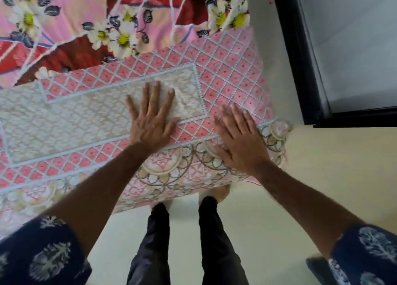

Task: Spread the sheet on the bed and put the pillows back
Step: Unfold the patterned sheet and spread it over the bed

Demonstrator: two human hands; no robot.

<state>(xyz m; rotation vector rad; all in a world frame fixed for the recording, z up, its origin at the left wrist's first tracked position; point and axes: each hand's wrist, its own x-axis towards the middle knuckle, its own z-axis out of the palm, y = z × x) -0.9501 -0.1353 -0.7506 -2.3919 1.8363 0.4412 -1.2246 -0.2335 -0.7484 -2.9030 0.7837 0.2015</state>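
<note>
Left hand and right hand press flat (fingers spread) on the sheet, its length running left-right.

Both arms reach forward, left hand and right hand flat, palms down, fingers spread.

We find no readable words, labels, brands or numbers anywhere here; the fabrics carry only floral and diamond patterns.

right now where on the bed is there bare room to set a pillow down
Free: the cream centre panel of the sheet, left of the left hand. Crowded: the near corner under the right hand, and the bunched floral cloth beyond.
</note>
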